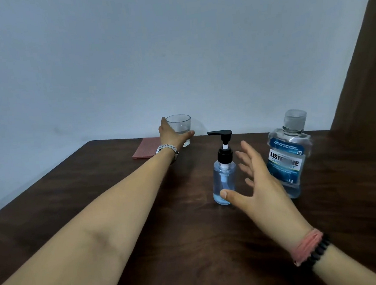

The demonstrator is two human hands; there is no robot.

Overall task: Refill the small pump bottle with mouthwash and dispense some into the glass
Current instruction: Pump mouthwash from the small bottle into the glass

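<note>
- Clear faceted glass point(180, 127) at the dark wood table's point(95, 184) far edge; the outstretched left hand point(170, 136) wraps it.
- Small clear pump bottle point(223, 177), black pump, stands mid-table beside the large mouthwash bottle point(289, 156).
- Right hand point(258, 186) hovers beside it, fingers spread, holding nothing.

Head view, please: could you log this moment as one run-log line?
left hand: grips glass | right hand: open beside pump bottle | mouthwash bottle: capped, upright

The left hand point(170, 134) wraps around the glass point(179, 128) at the table's point(95, 184) far edge. The right hand point(259, 186), fingers spread, hovers between the pump bottle point(223, 175) and the mouthwash bottle point(291, 156).
</note>
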